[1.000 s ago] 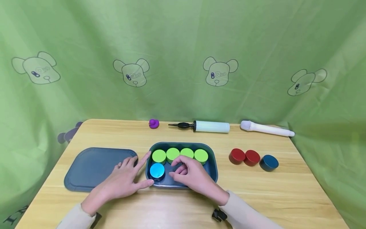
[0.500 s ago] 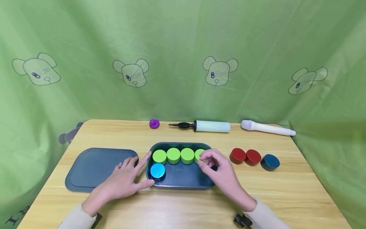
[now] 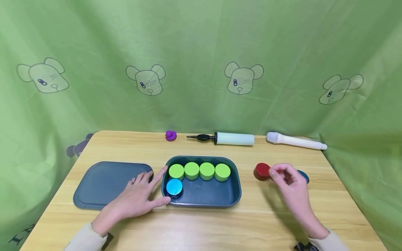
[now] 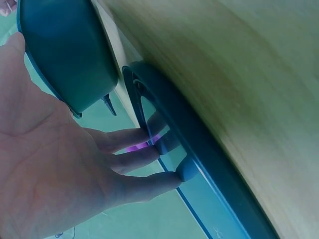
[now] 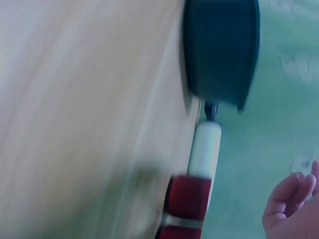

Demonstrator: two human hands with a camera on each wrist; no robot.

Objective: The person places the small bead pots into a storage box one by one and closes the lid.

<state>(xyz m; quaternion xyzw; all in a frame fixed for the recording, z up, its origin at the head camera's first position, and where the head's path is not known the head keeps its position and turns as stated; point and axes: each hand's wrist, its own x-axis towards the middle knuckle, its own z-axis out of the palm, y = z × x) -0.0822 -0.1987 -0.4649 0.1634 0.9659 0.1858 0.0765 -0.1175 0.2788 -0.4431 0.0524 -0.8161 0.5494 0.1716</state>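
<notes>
Head view: your left hand (image 3: 138, 193) lay with fingers spread, clasping nothing; its forefinger and thumb touched the near end of the box (image 3: 208, 195), while the other fingers rested on the lid (image 3: 100, 184). Inside the box, just right of that hand, stood a round blue block (image 3: 174, 187), with four green blocks (image 3: 207, 170) in a row behind it. Your right hand (image 3: 294, 190), well apart from the left, hung above the table (image 3: 226, 230) with its fingers loosely bent. A red block (image 3: 262, 171) stood just left of its fingertips; a dark blue block (image 3: 305, 176) showed partly behind it. Beyond your left hand sat a purple duck (image 3: 171, 135); beyond your right, a microphone (image 3: 295, 141); between them, farther off, a pump (image 3: 235, 138).

Left wrist view: three of your fingertips met the lid, and the box stood just beside the hand.

Right wrist view, blurred: your fingers were bent around nothing, clear of the red block and a second red block (image 5: 180, 233), cut by the lower edge.
</notes>
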